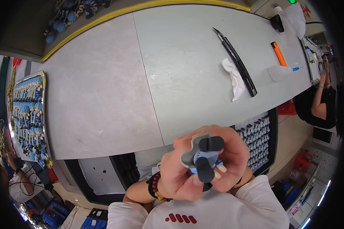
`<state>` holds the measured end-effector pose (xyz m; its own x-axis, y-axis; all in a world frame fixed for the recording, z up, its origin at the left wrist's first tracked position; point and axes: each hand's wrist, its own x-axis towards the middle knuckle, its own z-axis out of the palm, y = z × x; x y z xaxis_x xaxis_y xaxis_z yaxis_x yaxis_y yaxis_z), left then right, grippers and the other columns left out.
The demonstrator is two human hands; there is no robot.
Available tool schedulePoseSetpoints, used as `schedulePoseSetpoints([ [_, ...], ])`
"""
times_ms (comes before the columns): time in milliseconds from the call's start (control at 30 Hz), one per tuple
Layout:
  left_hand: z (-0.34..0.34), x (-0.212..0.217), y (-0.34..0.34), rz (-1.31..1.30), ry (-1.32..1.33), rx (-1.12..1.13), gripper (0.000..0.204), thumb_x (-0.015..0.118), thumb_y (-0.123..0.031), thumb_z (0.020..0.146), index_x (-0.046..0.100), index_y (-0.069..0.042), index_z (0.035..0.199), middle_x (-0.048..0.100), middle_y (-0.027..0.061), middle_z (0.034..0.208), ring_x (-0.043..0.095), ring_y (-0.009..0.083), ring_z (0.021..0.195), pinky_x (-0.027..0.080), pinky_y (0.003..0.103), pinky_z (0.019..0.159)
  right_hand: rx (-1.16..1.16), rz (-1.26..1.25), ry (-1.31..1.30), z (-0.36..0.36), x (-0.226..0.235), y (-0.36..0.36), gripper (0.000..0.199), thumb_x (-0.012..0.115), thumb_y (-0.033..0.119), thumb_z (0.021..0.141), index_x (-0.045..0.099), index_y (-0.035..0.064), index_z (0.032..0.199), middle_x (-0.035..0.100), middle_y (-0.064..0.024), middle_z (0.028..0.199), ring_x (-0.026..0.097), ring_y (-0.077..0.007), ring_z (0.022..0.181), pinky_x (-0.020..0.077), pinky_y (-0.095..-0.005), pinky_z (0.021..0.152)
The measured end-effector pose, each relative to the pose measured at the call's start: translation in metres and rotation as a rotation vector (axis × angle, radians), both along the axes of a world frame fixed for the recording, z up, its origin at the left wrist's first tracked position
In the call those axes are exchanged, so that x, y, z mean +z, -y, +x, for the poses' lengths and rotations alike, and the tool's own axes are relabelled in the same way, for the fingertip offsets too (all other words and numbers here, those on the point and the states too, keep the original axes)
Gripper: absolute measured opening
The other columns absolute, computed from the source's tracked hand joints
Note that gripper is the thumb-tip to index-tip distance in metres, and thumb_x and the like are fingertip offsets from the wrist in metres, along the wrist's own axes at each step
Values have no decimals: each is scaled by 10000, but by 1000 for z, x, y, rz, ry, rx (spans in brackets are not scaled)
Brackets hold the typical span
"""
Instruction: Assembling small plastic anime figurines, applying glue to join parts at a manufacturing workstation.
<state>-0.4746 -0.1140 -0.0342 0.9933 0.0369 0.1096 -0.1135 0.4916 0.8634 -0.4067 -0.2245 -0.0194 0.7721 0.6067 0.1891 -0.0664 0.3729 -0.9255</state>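
Note:
Both my hands are raised close in front of my chest, closed together around a small doll figurine (pixel 206 170). Its dark, rounded shoe soles face up, with blue clothing and pale little hands showing between them. A grey-green wavy-edged piece (pixel 188 157) sits against its left side; whether it belongs to the figurine I cannot tell. My left hand (pixel 176 173) grips from the left, with a beaded bracelet at its wrist. My right hand (pixel 235 158) wraps round the other side. The figurine's upper part is hidden by my fingers.
On the table (pixel 99 87) lie a black craft knife (pixel 237 59), a crumpled white tissue (pixel 235 80), an orange tool (pixel 279 53) and a needle-tipped bottle (pixel 279 73). Trays of figurines stand left (pixel 28 110) and below right (pixel 258 141). Other people sit at both sides.

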Motion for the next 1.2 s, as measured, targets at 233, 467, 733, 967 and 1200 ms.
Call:
schedulePoseSetpoints([
  [233, 9, 18, 4, -65, -169, 112, 539, 583, -409, 790, 439, 59, 1015, 518, 143, 913, 537, 161, 612, 432, 274, 514, 12, -59, -20, 2, 3, 2, 469, 585, 82, 722, 436, -103, 1128, 520, -107, 947, 504, -144, 860, 389, -269, 801],
  [467, 15, 25, -3, -301, -220, 8, 493, 545, -375, 757, 459, 62, 969, 534, 111, 829, 519, 131, 671, 408, 232, 575, 31, -26, -13, 8, 2, -1, 541, 657, 94, 726, 417, -88, 1176, 518, -101, 1000, 494, -149, 912, 366, -277, 836],
  [733, 15, 9, -20, -280, -33, -218, 396, 429, -221, 852, 429, 75, 1115, 506, 170, 1076, 541, 179, 885, 430, 249, 726, 177, 7, -166, 7, 3, 4, 648, 650, 105, 748, 310, -92, 1263, 459, -168, 1211, 451, -202, 1120, 325, -319, 954],
  [967, 18, 11, -15, -64, 119, -19, 305, 406, -15, 811, 433, 81, 1100, 594, 121, 936, 602, 192, 828, 464, 255, 734, 287, 189, -317, 9, 6, -3, 583, 513, 165, 823, 269, -105, 1278, 400, -229, 1271, 374, -289, 1215, 286, -368, 994],
  [1200, 23, 13, -17, 107, 206, -1, 283, 467, -68, 802, 496, 50, 1057, 605, 55, 835, 587, 124, 694, 451, 212, 632, 274, 170, -131, 11, 5, -4, 571, 504, 157, 807, 290, -105, 1266, 450, -248, 1217, 416, -316, 1181, 313, -379, 977],
])
